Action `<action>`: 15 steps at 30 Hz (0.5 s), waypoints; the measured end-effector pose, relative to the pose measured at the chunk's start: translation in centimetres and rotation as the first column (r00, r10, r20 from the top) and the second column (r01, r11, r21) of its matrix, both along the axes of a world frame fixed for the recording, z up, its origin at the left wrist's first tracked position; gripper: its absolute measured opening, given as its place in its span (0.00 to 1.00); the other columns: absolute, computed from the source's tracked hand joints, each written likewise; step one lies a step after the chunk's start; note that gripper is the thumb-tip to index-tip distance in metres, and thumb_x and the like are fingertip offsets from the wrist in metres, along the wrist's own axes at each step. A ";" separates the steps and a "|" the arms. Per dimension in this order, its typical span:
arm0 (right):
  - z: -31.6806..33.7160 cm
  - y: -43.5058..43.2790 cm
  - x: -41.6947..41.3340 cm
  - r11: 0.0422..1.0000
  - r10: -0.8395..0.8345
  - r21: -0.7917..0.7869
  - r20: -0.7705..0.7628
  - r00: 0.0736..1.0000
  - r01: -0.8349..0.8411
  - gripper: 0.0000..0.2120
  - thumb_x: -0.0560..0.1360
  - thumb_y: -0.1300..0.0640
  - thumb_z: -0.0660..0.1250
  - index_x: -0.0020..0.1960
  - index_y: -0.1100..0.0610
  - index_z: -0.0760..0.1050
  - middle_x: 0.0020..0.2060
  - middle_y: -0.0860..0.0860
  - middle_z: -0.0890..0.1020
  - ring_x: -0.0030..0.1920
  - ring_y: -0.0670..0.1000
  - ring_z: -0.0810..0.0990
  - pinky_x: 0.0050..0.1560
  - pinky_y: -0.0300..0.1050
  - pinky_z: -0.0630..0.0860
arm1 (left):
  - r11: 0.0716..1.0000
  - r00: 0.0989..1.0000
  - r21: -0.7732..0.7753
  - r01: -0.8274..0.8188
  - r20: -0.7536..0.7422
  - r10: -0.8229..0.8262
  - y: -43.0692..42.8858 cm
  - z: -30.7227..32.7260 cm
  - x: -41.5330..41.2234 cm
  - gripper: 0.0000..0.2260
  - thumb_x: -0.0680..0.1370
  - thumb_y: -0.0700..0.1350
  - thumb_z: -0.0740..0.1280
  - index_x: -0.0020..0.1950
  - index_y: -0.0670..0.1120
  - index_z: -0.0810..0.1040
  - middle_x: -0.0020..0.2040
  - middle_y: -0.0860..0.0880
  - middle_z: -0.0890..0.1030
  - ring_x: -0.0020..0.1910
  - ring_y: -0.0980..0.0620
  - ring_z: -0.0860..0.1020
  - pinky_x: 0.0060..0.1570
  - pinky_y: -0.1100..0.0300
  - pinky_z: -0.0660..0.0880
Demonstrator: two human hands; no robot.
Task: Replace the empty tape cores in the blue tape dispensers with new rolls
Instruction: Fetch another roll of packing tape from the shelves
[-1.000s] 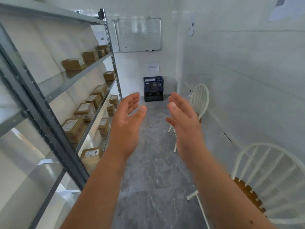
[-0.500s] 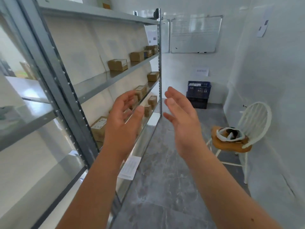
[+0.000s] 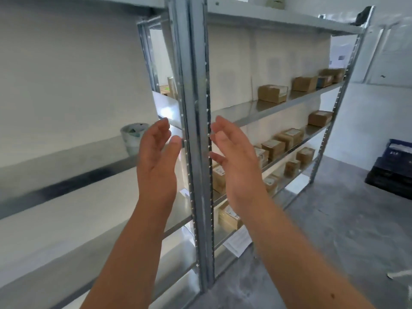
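A grey metal rack (image 3: pixel 198 152) fills the view. Dark blue crates (image 3: pixel 392 170) stand at the right. Brown boxes (image 3: pixel 272 93) on the shelves carry white labels, too blurred to read. The left hand (image 3: pixel 156 161) and the right hand (image 3: pixel 236 166) are spread, fingers relaxed, holding nothing. Where the tape dispensers are, I cannot tell.

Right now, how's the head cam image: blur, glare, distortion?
Head view: motion blur smears the left shelf and white container; left hand and right hand fairly sharp; a glare patch blows out beside the centre post; the far upright leans, wide-angle distortion.
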State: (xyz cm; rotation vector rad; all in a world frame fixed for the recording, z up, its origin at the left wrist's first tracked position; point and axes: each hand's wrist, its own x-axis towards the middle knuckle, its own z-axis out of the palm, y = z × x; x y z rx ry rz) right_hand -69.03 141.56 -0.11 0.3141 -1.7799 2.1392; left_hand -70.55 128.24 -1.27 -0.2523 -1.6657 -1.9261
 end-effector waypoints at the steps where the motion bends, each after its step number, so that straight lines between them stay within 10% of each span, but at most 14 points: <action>1: 0.1 -1.1 -0.9 0.999 0.037 0.035 -0.010 0.999 -0.037 0.21 0.80 0.45 0.64 0.73 0.42 0.72 0.70 0.40 0.78 0.70 0.42 0.76 0.75 0.57 0.71 | 0.999 0.999 0.006 -0.046 -0.009 0.046 -1.1 0.0 -0.7 0.16 0.82 0.43 0.67 0.70 0.51 0.76 0.68 0.54 0.80 0.68 0.57 0.77 0.71 0.51 0.74; 15: 0.1 -7.9 -9.5 0.957 0.291 -0.031 0.035 0.956 -0.290 0.20 0.82 0.46 0.63 0.73 0.44 0.71 0.70 0.43 0.77 0.70 0.44 0.75 0.74 0.55 0.72 | 0.939 0.968 0.257 -0.227 0.163 0.190 -7.1 -0.2 -5.5 0.11 0.83 0.42 0.66 0.64 0.51 0.80 0.66 0.51 0.82 0.66 0.52 0.80 0.68 0.50 0.76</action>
